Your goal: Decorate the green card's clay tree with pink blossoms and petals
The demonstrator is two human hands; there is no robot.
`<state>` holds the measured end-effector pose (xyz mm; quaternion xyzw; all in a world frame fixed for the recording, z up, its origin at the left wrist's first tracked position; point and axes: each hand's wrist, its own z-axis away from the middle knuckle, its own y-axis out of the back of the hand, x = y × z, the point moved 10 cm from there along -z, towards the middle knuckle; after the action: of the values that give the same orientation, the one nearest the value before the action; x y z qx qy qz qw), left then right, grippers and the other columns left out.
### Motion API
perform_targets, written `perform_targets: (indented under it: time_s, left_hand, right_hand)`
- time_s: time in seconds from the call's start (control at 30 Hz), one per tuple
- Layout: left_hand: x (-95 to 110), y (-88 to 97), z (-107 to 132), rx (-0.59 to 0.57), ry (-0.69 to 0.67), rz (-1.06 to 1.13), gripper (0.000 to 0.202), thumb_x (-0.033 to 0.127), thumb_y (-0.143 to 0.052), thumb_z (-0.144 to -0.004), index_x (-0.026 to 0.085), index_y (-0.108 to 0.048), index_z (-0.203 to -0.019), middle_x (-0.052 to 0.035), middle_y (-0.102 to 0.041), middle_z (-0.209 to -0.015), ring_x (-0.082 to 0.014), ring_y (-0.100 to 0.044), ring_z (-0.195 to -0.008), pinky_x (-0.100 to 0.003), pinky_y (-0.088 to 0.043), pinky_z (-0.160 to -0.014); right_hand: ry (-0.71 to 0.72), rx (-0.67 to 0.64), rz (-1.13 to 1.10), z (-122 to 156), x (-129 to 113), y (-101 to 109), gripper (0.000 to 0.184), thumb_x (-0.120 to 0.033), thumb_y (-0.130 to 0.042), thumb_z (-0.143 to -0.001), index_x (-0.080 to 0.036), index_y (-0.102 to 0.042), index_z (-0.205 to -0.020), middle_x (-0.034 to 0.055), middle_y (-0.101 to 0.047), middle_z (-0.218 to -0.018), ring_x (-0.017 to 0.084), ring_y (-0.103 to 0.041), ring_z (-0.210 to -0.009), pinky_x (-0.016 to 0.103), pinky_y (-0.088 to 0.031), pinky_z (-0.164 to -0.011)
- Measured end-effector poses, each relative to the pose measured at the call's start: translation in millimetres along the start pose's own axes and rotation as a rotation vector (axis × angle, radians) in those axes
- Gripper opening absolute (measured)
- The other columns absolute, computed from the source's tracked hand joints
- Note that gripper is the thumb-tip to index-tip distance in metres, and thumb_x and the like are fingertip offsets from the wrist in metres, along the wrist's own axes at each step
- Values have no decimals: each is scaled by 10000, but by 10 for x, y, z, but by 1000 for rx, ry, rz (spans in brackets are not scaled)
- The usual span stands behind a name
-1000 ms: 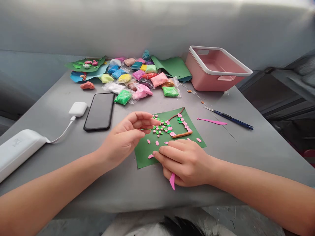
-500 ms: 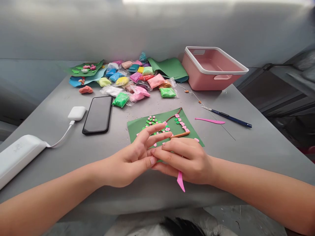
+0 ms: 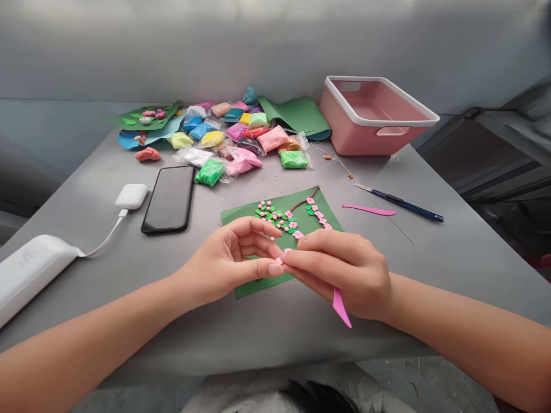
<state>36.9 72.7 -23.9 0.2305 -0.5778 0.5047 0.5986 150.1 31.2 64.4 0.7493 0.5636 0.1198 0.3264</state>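
Note:
A small piece of pink clay (image 3: 279, 261) sits at the meeting fingertips of both hands. My left hand (image 3: 235, 255) is curled, its thumb and fingertips closed on that piece. My right hand (image 3: 344, 267) also touches it with its fingertips. Inside the right palm is a pink plastic clay knife (image 3: 341, 308); its serrated end sticks out below the hand. Under both hands lies a green sheet (image 3: 241, 215) bearing a brown clay branch (image 3: 302, 202), pink clay flowers (image 3: 321, 217) and green clay leaves (image 3: 270, 217). The hands cover the sheet's lower part.
Bagged coloured clay (image 3: 213, 139) lies at the back, beside a pink bin (image 3: 361, 135). A second pink tool (image 3: 370, 210) and a dark blue craft knife (image 3: 400, 203) are at right. A phone (image 3: 167, 199), white case (image 3: 131, 196) and white power bank (image 3: 37, 275) are at left.
My left fingers have curled in from a spread pose, and the pink clay now shows between the fingertips. My right hand has shifted slightly right with the clay knife, uncovering more of the sheet.

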Motion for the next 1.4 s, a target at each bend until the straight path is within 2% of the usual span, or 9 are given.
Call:
perform_targets:
  time_s: [0.23, 0.53, 0.63, 0.73, 0.83, 0.93, 1.07, 1.23, 1.4]
  left_hand:
    - [-99, -45, 12, -24, 75, 44, 297, 185, -859, -726, 200, -647, -935, 31, -769, -802, -102, -726, -786, -231, -603, -772]
    - [-7, -37, 31, 8, 22, -33, 228, 204, -835, -746, 202, -651, -881, 27, -729, -739, -105, -671, -715, -206, -537, -663]
    - [35, -2, 51, 64, 5, -96, 161, 273, -812, -775, 202, -711, -878, 10, -695, -737, -117, -632, -685, -225, -523, -631]
    - [65, 88, 61, 145, -10, -126, 193, 369, -782, -804, 210, -764, -912, -18, -697, -784, -150, -653, -741, -277, -569, -712]
    - [84, 178, 66, 198, -23, -101, 227, 426, -776, -804, 221, -778, -902, -17, -697, -815, -146, -671, -750, -276, -586, -746]
    - [118, 233, 69, 216, -54, -50, 184, 368, -832, -756, 225, -752, -839, 13, -690, -802, -117, -668, -704, -248, -581, -728]
    - [164, 312, 72, 277, -92, -48, 199, 282, -866, -726, 241, -754, -885, 21, -715, -841, -108, -673, -763, -210, -569, -754]
    - [164, 389, 60, 346, -95, -15, 226, 427, -784, -803, 225, -779, -904, 19, -674, -769, -89, -641, -727, -206, -593, -770]
    - [200, 378, 61, 352, -113, -18, 258, 456, -789, -785, 203, -748, -822, 36, -576, -695, -83, -546, -647, -261, -629, -733]
  right_hand:
    - [-4, -19, -48, 36, 4, -55, 82, -126, -684, -906, -122, -687, -989, 62, -672, -831, 108, -616, -689, 225, -514, -603]
    - [12, -20, -50, 28, -18, 15, 147, -29, -618, -898, -147, -694, -941, 61, -686, -830, 124, -632, -690, 244, -532, -597]
    - [-36, 26, -10, -41, 58, 140, 193, -13, -619, -890, -184, -687, -948, 49, -698, -835, 128, -657, -723, 238, -565, -645]
    - [-178, 123, 43, -92, 283, 349, 197, -64, -584, -930, -228, -688, -965, 40, -718, -842, 157, -674, -741, 296, -582, -692]
    - [-352, 206, 30, -71, 564, 532, 171, -159, -560, -973, -236, -707, -934, 27, -714, -793, 168, -661, -686, 325, -557, -642]
    - [-414, 237, 25, -52, 703, 644, 126, -269, -699, -911, -245, -720, -790, 3, -687, -684, 147, -595, -566, 306, -466, -499]
    - [-401, 277, 51, -53, 725, 769, 56, -227, -802, -821, -243, -769, -862, 0, -718, -710, 138, -602, -590, 299, -452, -511]
    - [-385, 231, 6, -77, 715, 755, 120, -235, -795, -829, -240, -743, -720, -11, -672, -614, 125, -550, -524, 296, -394, -459]
    - [-381, 172, 34, -96, 713, 689, 72, -265, -712, -905, -263, -751, -844, -2, -717, -723, 144, -616, -585, 302, -441, -490]
